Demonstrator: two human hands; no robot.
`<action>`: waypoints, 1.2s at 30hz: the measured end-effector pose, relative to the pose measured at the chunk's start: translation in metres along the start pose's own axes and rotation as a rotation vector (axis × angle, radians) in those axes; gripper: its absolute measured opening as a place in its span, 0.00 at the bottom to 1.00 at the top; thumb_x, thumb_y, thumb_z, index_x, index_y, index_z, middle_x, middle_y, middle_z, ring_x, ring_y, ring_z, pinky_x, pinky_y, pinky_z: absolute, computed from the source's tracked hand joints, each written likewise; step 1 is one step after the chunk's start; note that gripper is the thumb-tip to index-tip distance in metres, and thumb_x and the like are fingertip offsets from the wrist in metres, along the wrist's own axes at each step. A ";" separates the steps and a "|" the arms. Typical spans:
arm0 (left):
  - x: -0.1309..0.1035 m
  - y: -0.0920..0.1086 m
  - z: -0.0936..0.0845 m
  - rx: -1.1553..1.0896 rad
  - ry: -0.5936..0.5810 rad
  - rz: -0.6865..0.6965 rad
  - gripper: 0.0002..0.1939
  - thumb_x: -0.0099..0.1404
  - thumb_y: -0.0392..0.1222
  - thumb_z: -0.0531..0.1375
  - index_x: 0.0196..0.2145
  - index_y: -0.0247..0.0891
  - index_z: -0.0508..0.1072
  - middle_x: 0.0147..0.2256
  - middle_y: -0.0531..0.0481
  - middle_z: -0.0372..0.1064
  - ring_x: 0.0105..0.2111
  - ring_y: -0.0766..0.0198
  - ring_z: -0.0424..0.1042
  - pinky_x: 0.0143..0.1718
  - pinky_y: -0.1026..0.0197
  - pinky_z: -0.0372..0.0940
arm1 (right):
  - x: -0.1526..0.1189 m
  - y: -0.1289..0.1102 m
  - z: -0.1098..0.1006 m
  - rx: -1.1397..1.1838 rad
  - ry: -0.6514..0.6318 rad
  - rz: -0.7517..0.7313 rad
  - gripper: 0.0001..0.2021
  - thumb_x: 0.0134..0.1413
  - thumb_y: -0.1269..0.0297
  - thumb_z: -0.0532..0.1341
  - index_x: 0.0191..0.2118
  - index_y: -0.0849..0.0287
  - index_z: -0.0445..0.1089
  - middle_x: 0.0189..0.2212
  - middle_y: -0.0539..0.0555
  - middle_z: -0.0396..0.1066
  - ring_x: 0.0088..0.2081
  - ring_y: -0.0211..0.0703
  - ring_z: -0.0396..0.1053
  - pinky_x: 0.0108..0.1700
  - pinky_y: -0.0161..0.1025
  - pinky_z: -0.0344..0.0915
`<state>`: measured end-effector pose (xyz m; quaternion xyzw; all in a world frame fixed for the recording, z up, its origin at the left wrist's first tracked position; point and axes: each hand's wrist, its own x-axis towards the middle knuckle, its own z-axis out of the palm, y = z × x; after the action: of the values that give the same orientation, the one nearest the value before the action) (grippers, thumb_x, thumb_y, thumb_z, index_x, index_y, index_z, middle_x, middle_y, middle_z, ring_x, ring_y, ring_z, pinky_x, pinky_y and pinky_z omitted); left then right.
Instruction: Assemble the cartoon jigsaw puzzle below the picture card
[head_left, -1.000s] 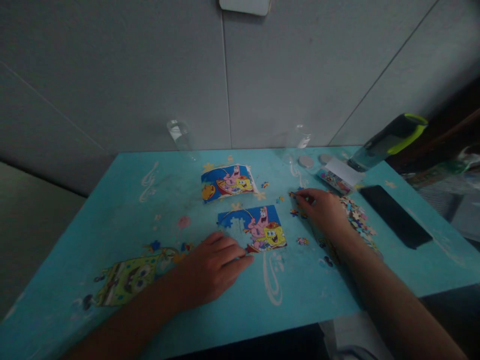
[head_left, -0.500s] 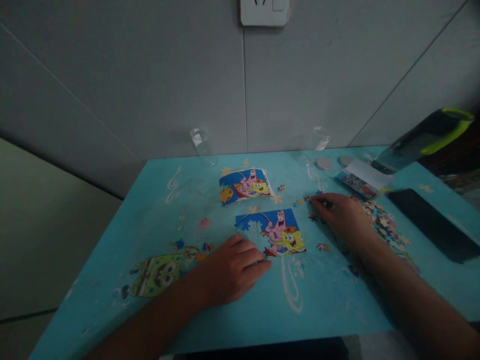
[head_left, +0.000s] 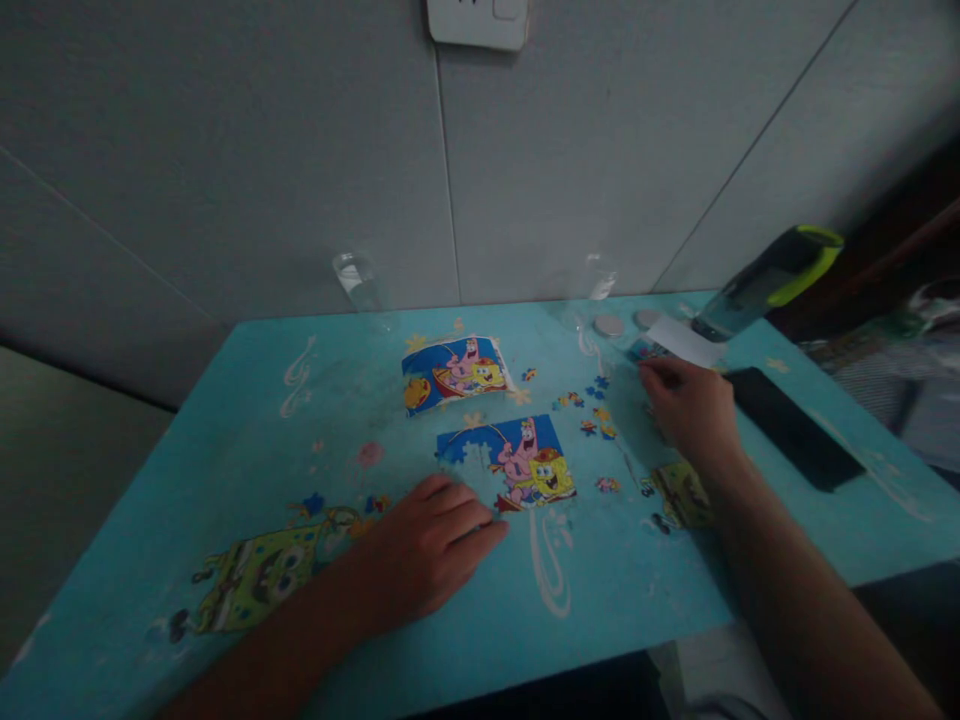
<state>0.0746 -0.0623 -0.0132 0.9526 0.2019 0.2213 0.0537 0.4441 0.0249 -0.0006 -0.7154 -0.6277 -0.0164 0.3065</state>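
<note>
A partly assembled cartoon puzzle (head_left: 551, 470) lies on the blue table, with a gap at its left side. Behind it is a picture sheet (head_left: 454, 375) showing the same scene. My left hand (head_left: 442, 540) rests at the puzzle's lower left edge, fingers spread loosely and nothing visible in them. To the right, my right hand (head_left: 694, 410) is over the table in front of a small picture card (head_left: 646, 350), thumb and fingertips pinched together; anything between them is hidden. Loose pieces (head_left: 600, 425) lie between the puzzle and my right hand.
A dark flat object (head_left: 795, 430) lies right of my right hand. Farther back are a white paper (head_left: 684, 342), a tilted bottle (head_left: 765, 285), round lids (head_left: 609, 326) and clear containers (head_left: 361, 285). More loose pieces (head_left: 311, 503) sit left of my left hand.
The view has shifted right. My right hand has moved away from the small loose pieces, rightward and toward the picture card. My left hand stays by the puzzle.
</note>
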 end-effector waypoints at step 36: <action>-0.049 -0.091 -0.044 0.363 0.308 -0.369 0.10 0.71 0.36 0.59 0.47 0.40 0.77 0.33 0.50 0.75 0.35 0.59 0.73 0.45 0.52 0.64 | 0.000 -0.001 0.014 0.018 -0.211 -0.234 0.16 0.62 0.56 0.58 0.45 0.57 0.81 0.38 0.57 0.82 0.35 0.50 0.78 0.41 0.45 0.71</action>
<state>-0.0176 0.0012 -0.0105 0.8491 0.4135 0.3099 -0.1094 0.4386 0.0315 -0.0114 -0.6321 -0.7358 0.0290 0.2412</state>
